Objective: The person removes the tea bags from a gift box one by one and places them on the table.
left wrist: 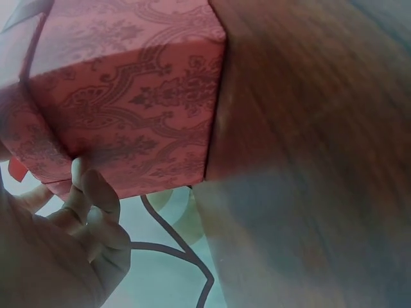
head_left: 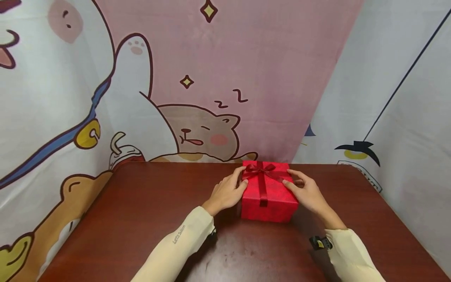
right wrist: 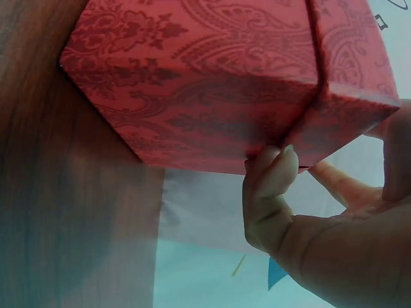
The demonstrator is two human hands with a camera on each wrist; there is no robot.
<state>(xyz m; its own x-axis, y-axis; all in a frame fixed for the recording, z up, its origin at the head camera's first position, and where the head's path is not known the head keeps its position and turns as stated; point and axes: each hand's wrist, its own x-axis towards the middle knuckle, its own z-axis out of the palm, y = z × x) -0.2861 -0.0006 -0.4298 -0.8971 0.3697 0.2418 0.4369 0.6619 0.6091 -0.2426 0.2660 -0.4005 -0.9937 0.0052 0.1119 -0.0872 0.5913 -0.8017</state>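
Left hand (head_left: 227, 192), right hand (head_left: 310, 194) grip lid (head_left: 276, 190) of red box (head_left: 267, 214) from opposite sides; fingers (right wrist: 264, 199) curled, tips perhaps under it, wrist views murky.

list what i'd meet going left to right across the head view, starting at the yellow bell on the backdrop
Left to right: printed yellow bell, left sleeve, left hand, red gift box, right hand, right sleeve.
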